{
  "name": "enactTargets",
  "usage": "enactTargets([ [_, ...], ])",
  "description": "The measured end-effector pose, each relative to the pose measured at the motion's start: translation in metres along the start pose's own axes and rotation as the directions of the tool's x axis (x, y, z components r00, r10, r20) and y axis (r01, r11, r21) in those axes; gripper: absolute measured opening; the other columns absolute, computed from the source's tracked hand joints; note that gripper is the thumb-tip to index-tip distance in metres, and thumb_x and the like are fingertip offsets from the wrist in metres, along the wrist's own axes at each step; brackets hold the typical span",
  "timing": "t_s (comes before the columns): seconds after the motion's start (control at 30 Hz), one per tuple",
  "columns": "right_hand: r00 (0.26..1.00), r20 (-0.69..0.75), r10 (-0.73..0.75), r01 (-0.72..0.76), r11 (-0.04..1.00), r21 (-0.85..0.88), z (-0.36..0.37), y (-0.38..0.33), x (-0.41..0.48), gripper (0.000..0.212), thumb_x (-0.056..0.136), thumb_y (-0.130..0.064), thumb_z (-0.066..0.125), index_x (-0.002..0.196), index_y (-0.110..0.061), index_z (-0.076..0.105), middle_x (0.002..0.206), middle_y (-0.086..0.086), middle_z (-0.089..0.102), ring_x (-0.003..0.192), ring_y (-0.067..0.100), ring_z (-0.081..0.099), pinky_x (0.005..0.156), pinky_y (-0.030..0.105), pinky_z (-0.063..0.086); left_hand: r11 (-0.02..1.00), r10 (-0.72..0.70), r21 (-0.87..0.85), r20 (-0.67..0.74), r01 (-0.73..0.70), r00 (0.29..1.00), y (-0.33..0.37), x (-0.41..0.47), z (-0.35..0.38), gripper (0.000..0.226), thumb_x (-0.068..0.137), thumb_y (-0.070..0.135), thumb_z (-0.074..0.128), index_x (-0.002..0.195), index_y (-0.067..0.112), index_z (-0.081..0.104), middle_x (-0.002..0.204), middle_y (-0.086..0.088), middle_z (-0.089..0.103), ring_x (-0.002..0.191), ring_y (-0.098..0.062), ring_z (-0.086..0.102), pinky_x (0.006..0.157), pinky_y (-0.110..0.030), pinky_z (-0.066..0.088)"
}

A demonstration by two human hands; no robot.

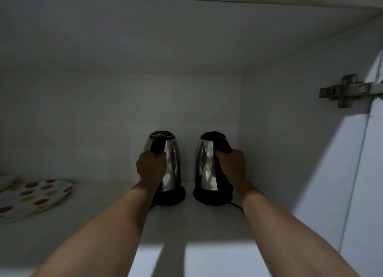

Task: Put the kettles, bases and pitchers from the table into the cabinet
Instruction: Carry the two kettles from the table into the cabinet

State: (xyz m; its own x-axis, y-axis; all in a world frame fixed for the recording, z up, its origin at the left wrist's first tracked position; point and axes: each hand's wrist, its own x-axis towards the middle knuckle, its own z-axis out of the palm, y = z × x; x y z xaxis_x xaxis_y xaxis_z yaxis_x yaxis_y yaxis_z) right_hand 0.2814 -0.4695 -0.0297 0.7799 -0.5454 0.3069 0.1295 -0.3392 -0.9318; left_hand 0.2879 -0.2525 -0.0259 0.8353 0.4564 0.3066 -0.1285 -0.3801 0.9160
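Both forearms reach into the cabinet (290, 131), the left hand (150, 168) closed around the black handle of the left kettle (172, 162) and the right hand (232, 165) closed around the handle of the right kettle (204, 165). Each steel kettle stands upright on its black base (176, 196) on the shelf (103, 225), side by side and apart, near the back wall. A spotted plate (31, 196) lies well left of the left hand, and a door hinge (346, 91) sits up right of the right hand.
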Motion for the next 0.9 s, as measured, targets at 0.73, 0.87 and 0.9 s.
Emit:
enactTargets([
  [0.73, 0.999, 0.047, 0.016, -0.016, 1.0, -0.014, 0.017, 0.032, 0.026, 0.021, 0.087, -0.027, 0.071, 0.077, -0.01, 0.063, 0.076, 0.009, 0.063, 0.07, 0.025, 0.06, 0.064, 0.028, 0.044, 0.999, -0.033, 0.03, -0.005, 0.033, 0.999, -0.009, 0.015, 0.04, 0.031, 0.088, 0.027, 0.062, 0.097, -0.002, 0.067, 0.092, -0.02, 0.069, 0.088, -0.038, 0.066, 0.072, -0.035, 0.05],
  [0.87, 0.999, 0.04, 0.011, -0.011, 1.0, -0.008, 0.016, 0.034, 0.03, 0.02, 0.084, -0.028, 0.072, 0.076, -0.01, 0.066, 0.081, 0.014, 0.069, 0.076, 0.029, 0.066, 0.065, 0.03, 0.048, 0.999, -0.04, 0.028, -0.006, 0.04, 0.999, -0.009, 0.015, 0.045, 0.033, 0.086, 0.027, 0.062, 0.098, -0.003, 0.068, 0.089, -0.018, 0.069, 0.086, -0.037, 0.066, 0.069, -0.034, 0.05],
  [0.9, 0.999, 0.038, 0.012, -0.012, 1.0, -0.01, 0.016, 0.035, 0.03, 0.02, 0.083, -0.028, 0.073, 0.077, -0.01, 0.068, 0.082, 0.015, 0.07, 0.078, 0.03, 0.068, 0.066, 0.031, 0.049, 0.999, -0.043, 0.031, -0.012, 0.044, 0.999, -0.009, 0.014, 0.047, 0.032, 0.086, 0.027, 0.062, 0.098, -0.002, 0.068, 0.09, -0.019, 0.069, 0.084, -0.037, 0.066, 0.069, -0.034, 0.05],
])
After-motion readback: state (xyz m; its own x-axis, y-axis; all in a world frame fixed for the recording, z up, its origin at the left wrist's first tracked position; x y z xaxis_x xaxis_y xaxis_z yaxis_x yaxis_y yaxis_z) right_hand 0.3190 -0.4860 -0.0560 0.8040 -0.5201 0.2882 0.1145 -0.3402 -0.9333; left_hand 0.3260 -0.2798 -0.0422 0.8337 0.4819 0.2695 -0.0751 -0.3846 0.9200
